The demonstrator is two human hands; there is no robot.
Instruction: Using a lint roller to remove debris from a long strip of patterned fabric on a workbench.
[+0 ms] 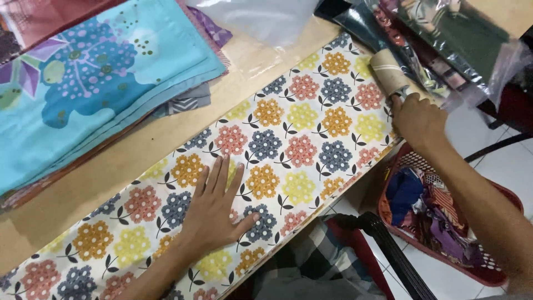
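While our left hand lies flat and unclenched on the soft, light floral cloth along the table's near edge, our right hand grips the lint roller by its handle.

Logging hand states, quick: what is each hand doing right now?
Left hand: open, flat on the floral fabric.
Right hand: closed around the handle of the lint roller.

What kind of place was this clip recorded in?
Probably a small sewing or fabric workshop: a folded fabric stack on the wooden table, bagged cloth and a red basket of scraps.
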